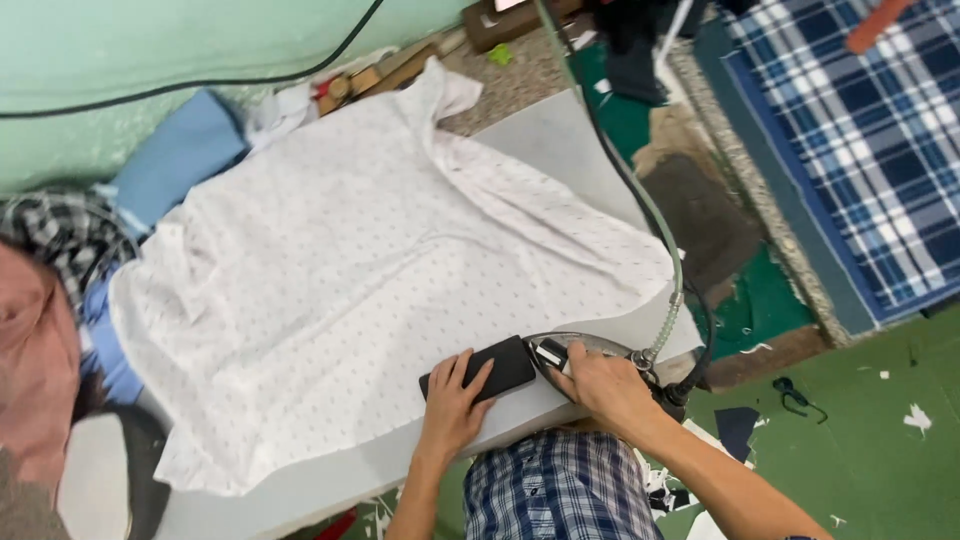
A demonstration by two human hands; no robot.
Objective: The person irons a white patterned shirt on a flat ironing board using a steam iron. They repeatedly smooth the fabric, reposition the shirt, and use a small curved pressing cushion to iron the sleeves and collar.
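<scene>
Your left hand lies flat on the black pad, right hand grips the iron, lower centre — linger and the shirt could scorch.

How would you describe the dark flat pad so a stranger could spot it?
Find the white shirt spread over the ironing table. At its near edge, the left hand rests on the pad, a black rectangle beside the iron.
</scene>
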